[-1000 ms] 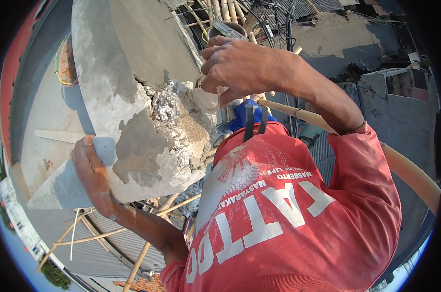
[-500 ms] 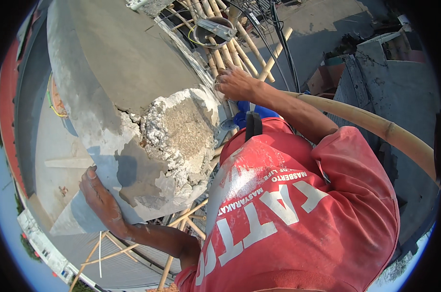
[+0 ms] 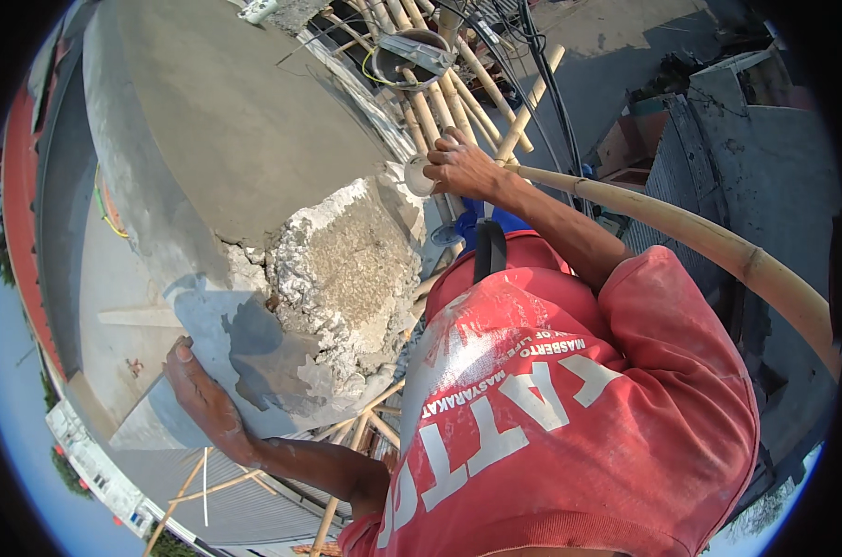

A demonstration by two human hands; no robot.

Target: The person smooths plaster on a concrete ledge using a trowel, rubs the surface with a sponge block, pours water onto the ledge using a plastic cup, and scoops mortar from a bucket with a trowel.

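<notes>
Here's the left hand (image 3: 206, 395), reaching well out to the left, open, fingers extended away from the body! The left wrist (image 3: 252, 452) is angled, with the left forearm (image 3: 305, 467) running almost sideways behind it. Across to the right, the right elbow (image 3: 616, 265) is bent, the right forearm (image 3: 562, 218) slanting up and inward, and the right hand (image 3: 463, 167) sits higher, fingers curled into a grip!

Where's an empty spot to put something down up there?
The broad smooth grey plaster is bare, past the rough broken patch and left of the bamboo poles, though it may be damp. It's crowded around the right hand: poles, the bucket and black cables beyond.
</notes>
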